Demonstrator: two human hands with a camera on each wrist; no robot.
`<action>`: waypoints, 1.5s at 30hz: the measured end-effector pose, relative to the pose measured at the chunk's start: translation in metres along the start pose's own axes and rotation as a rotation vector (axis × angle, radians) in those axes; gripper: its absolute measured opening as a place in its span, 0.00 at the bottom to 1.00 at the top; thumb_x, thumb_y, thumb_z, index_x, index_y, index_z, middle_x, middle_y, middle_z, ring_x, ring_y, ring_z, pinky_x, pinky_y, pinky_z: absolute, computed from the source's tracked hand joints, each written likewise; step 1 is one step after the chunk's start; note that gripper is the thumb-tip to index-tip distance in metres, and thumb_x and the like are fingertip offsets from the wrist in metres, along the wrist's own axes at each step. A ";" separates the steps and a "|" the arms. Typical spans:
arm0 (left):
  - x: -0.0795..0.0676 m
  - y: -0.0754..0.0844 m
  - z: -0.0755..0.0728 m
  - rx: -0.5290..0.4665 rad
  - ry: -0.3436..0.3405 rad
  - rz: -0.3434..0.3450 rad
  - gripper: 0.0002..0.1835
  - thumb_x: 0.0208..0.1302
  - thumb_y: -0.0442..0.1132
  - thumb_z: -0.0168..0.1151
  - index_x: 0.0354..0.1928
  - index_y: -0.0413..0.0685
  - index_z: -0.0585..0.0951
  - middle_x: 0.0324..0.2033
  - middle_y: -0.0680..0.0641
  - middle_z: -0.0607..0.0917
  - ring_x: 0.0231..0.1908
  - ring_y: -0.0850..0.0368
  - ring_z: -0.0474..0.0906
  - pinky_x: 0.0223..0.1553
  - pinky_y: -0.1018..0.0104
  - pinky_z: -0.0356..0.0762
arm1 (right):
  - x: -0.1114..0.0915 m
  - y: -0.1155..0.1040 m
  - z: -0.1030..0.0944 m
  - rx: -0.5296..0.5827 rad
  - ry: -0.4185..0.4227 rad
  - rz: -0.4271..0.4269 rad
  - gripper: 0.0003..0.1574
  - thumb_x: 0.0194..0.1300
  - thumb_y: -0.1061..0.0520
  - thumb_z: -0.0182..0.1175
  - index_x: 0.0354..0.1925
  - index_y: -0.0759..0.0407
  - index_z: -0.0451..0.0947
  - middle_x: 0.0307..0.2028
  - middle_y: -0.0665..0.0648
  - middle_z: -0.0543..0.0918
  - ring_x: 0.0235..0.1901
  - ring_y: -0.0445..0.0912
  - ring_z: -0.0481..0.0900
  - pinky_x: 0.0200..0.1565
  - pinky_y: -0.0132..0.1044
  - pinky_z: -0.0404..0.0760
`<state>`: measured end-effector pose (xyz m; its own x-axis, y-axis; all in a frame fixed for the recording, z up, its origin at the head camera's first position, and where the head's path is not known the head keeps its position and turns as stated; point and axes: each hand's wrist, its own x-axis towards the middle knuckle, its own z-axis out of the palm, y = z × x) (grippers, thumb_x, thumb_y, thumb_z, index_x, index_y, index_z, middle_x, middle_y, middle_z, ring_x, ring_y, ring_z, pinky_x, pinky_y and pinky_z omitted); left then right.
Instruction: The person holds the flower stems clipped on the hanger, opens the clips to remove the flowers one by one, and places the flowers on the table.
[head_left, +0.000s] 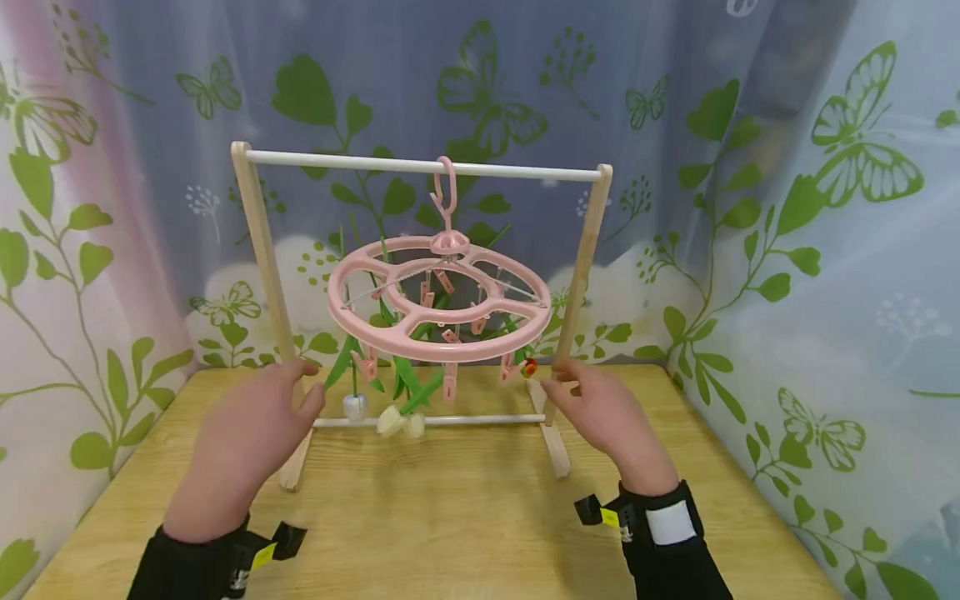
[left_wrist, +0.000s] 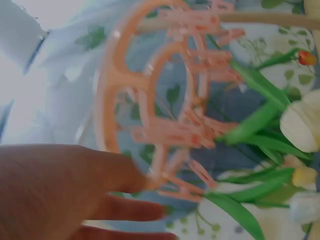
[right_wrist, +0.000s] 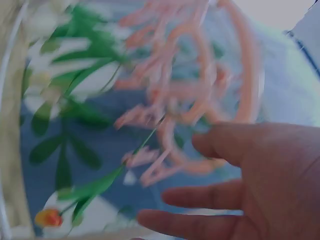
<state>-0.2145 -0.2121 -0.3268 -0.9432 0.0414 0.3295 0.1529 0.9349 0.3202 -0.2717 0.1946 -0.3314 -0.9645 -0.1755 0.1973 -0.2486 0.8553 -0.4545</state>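
Note:
A round pink drying hanger [head_left: 420, 345] hangs by its hook from the white top bar [head_left: 337, 161] of a small wooden stand [head_left: 588, 242]. Pink clothespins [head_left: 450, 385] dangle below its ring. Artificial tulips hang head down among them: a pale blue-white one [head_left: 355, 407], cream ones [head_left: 390, 421] and a red-orange one [head_left: 530, 367]. My left hand [head_left: 251, 429], fingers loosely extended and holding nothing, is by the stand's left post. By the right post is my right hand [head_left: 611, 412], its fingers apart and nothing in them [right_wrist: 200, 220].
The stand's feet [head_left: 557, 450] rest on a wood-grain table [head_left: 450, 517], with a white lower bar [head_left: 487, 419] between its posts. Behind and at both sides hangs a curtain [head_left: 637, 50] printed with green leaves and butterflies. A black strap [head_left: 626, 517] circles the right wrist.

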 end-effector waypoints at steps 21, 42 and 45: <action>0.046 -0.078 0.059 -0.620 0.073 -0.317 0.47 0.80 0.56 0.48 0.85 0.56 0.31 0.82 0.30 0.46 0.76 0.22 0.53 0.64 0.24 0.64 | 0.080 0.066 0.043 0.406 0.074 0.118 0.46 0.80 0.41 0.55 0.82 0.59 0.50 0.76 0.69 0.64 0.70 0.67 0.71 0.63 0.63 0.76; 0.048 -0.081 0.066 -0.638 -0.064 -0.260 0.47 0.81 0.56 0.47 0.85 0.52 0.33 0.79 0.27 0.55 0.74 0.23 0.59 0.66 0.29 0.68 | 0.085 0.066 0.060 0.420 0.123 0.119 0.32 0.84 0.43 0.49 0.76 0.56 0.65 0.60 0.67 0.79 0.56 0.60 0.80 0.55 0.56 0.81; 0.047 -0.079 0.064 -0.607 -0.054 -0.260 0.46 0.80 0.55 0.47 0.85 0.48 0.34 0.77 0.25 0.57 0.72 0.23 0.62 0.62 0.30 0.72 | 0.081 0.066 0.060 0.431 0.127 0.130 0.33 0.84 0.42 0.50 0.77 0.55 0.65 0.61 0.66 0.79 0.58 0.61 0.80 0.57 0.58 0.80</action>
<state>-0.2897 -0.2616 -0.3941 -0.9829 -0.1262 0.1340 0.0425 0.5527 0.8323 -0.3714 0.2071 -0.3976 -0.9782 0.0033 0.2075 -0.1670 0.5813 -0.7963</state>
